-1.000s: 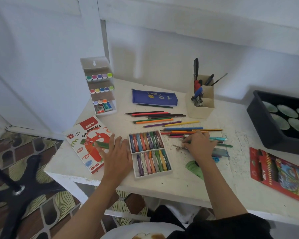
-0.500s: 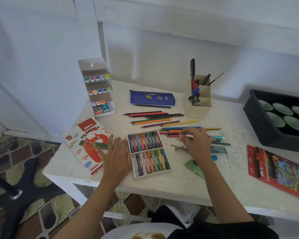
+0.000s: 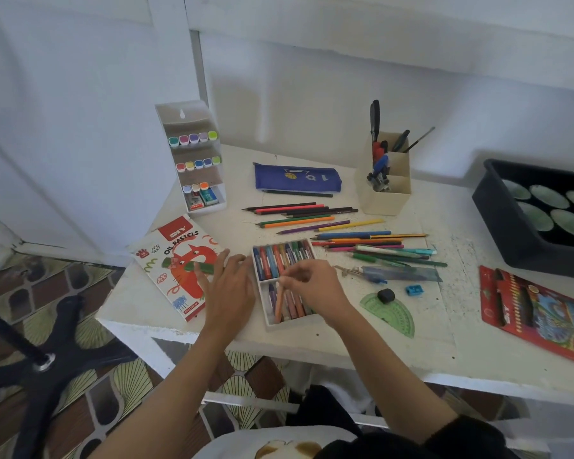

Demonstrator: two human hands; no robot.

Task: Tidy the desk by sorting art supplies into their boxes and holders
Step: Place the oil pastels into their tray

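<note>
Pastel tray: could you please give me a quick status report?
Left hand flat beside tray, open. Right hand pinching orange pastel over tray's near half. Green pastel loose on box lid.

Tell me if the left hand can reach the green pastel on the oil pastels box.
Probably yes: the left hand lies open right beside the green pastel on the oil pastels box, with nothing between them.

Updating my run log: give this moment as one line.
right hand: pinches orange pastel in pastel tray, near compartment | left hand: flat beside tray | green pastel: on oil pastels box
</note>
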